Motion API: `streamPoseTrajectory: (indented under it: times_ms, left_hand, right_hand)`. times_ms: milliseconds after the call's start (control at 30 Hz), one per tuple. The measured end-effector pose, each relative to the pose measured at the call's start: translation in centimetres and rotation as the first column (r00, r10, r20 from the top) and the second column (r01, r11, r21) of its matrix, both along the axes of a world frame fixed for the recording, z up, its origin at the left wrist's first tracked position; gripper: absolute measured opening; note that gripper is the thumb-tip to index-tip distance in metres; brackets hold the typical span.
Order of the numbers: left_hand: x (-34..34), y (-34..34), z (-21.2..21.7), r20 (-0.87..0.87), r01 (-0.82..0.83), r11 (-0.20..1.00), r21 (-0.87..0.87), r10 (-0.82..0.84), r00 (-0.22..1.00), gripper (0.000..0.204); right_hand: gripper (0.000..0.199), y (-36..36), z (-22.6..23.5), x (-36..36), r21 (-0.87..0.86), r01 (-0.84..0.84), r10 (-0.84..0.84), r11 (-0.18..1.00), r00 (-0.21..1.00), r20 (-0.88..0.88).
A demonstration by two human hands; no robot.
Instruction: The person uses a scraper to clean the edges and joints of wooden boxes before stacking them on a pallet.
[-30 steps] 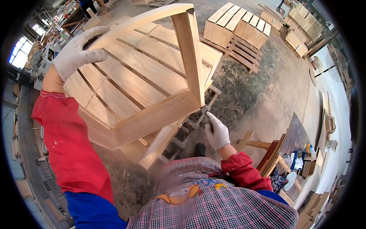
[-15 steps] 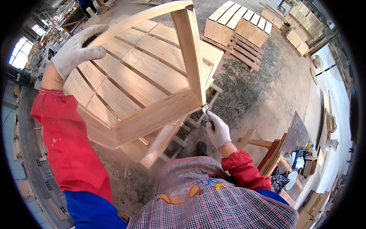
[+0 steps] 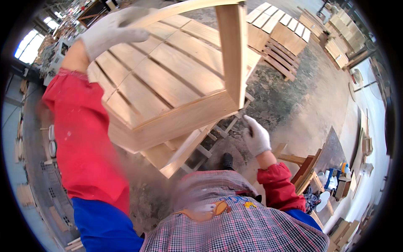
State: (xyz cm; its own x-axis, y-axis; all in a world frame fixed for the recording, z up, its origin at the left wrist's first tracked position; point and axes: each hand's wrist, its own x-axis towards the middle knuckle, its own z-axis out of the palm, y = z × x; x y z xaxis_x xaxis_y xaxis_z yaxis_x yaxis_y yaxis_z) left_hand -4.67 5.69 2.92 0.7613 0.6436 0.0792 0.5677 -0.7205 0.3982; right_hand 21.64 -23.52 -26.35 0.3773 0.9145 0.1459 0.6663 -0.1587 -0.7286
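A pale wooden frame [image 3: 189,120], box-like with an open middle, is tilted over a stack of pale wooden boxes or boards [image 3: 184,56]. My left hand [image 3: 111,32], in a white glove, grips the frame's far left side, its thumb and fingers around the rail. At the frame's near right corner is my right hand [image 3: 257,136], also gloved, with its fingers closed. A small dark, metallic-looking thing [image 3: 241,113] shows between its fingertips and that corner; its kind is blurred and partly hidden.
Slatted trestles or a pallet [image 3: 205,151] stand under the stack. Another pallet [image 3: 280,59] with wooden boxes is at the far right. To my right, a dark-topped bench [image 3: 329,147] has bottles and a blue box [image 3: 332,178] beside it. My shoe [image 3: 227,160] is below.
The frame and both hands appear farther right in the picture, as does the background. My left hand is still on the frame, and my right hand remains by its near right corner.
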Motion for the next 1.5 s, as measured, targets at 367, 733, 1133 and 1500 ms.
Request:
streamPoseTrajectory:
  times_ms: [367,733,1133,1500]
  left_hand:
    - [0.7,0.1,1.3,-0.139,0.054,0.998,0.044,-0.048,0.989,0.075]
    - [-0.3,-2.5,2.1,-0.167,-0.019,0.999,0.045,0.026,0.986,0.079]
    - [-9.8,-2.2,1.7,-0.069,0.191,0.982,-0.013,-0.191,0.979,0.059]
    - [-14.9,2.4,-1.7,0.066,0.467,0.865,0.182,-0.485,0.872,0.042]
  right_hand:
    - [0.037,-0.7,-0.3,1.1,-0.080,-0.058,0.060,0.995,0.998,0.030]
    - [0.038,-2.3,0.2,2.1,-0.212,-0.086,0.079,0.974,0.996,-0.038]
    - [0.038,-3.9,1.8,-6.4,-0.093,-0.039,0.016,0.995,0.972,-0.234]
    - [0.044,4.2,18.0,-29.4,0.355,-0.269,0.295,0.895,0.955,-0.018]
